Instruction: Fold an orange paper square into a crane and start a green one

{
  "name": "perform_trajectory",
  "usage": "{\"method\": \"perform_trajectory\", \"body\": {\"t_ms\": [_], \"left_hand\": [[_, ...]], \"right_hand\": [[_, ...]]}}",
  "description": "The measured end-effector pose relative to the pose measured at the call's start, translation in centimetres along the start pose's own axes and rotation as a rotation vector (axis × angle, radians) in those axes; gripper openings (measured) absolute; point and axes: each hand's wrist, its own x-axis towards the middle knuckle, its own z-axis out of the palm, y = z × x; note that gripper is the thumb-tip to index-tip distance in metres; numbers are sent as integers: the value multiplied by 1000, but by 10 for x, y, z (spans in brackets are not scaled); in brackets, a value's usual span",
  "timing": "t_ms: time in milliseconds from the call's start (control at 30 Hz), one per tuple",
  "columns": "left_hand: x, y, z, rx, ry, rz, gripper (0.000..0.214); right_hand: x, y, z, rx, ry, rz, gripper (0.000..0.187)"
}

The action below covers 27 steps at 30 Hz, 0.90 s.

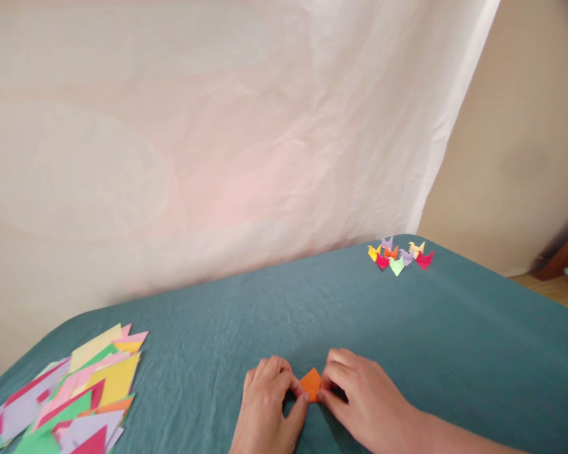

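A small folded piece of orange paper (312,383) lies at the front middle of the table, its pointed corner facing away from me. My left hand (271,403) pinches its left edge between thumb and fingers. On the other side, my right hand (355,394) grips the right edge in the same way. Fingertips cover the paper's sides, so its full fold is partly hidden.
A teal cloth covers the table (208,353). Loose coloured paper sheets (76,397) are heaped at the left. Several folded paper birds (397,266) stand at the far right corner. A pale curtain (194,139) hangs behind the table.
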Motion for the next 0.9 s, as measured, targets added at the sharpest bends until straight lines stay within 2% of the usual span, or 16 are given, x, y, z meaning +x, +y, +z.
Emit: {"method": "perform_trajectory", "body": {"t_ms": [200,900], "left_hand": [[0,1,2,11,19,-14,12],[0,1,1,39,-33,-17,11]], "right_hand": [[1,-2,0,-12,2,28,13],[3,-4,-6,-37,-22,72,11]]}}
